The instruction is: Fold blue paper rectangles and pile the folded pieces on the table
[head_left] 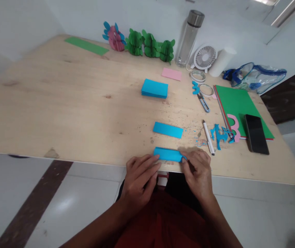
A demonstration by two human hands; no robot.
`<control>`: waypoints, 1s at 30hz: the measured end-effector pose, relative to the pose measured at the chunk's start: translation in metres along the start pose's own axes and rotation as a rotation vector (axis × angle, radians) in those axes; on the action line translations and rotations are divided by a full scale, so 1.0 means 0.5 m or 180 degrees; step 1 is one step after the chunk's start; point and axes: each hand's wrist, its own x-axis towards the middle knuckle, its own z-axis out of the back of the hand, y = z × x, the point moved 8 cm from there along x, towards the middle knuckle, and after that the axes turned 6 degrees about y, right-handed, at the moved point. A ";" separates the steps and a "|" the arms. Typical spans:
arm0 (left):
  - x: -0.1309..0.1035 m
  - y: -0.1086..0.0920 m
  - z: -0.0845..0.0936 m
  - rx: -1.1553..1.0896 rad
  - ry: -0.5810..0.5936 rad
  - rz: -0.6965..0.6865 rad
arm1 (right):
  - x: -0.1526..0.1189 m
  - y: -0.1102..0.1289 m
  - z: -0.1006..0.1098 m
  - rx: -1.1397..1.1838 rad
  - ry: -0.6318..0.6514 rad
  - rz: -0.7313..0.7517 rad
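Observation:
A folded blue paper strip (168, 154) lies at the table's front edge between my hands. My left hand (140, 177) rests at its left end, fingers spread and fingertips on the paper. My right hand (197, 169) pinches its right end between thumb and fingers. Just beyond it lies another blue paper strip (168, 130), flat on the wood. Farther back sits a stack of blue paper (154, 88), with a pink paper piece (171, 74) behind it to the right.
On the right of the table (85, 113) are a white pen (208, 137), blue scraps (220, 136), snips (203, 102), tape rolls (206, 90), green sheets (243, 103) and a phone (256, 134). Paper figures (149, 44), a bottle (188, 39) and a fan (205, 58) stand at the back.

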 end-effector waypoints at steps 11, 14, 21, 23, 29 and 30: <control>0.015 0.011 0.007 -0.0198 -0.0347 0.0262 | 0.002 0.006 0.001 -0.0028 0.0023 0.0128; 0.019 0.010 0.006 -0.0103 -0.0382 0.0274 | 0.002 0.005 0.000 -0.0026 0.0029 0.0109; 0.028 0.007 0.006 -0.0023 -0.0284 0.0233 | 0.000 0.004 0.001 -0.0019 0.0007 0.0093; 0.031 0.006 0.007 0.0002 -0.0268 0.0228 | 0.000 0.004 0.001 -0.0024 0.0005 0.0080; 0.035 0.002 0.005 0.0129 -0.0175 0.0146 | 0.001 0.006 0.003 -0.0077 -0.0052 0.0067; 0.035 0.001 0.004 0.0177 -0.0151 0.0122 | 0.001 0.007 0.003 -0.0090 -0.0049 0.0073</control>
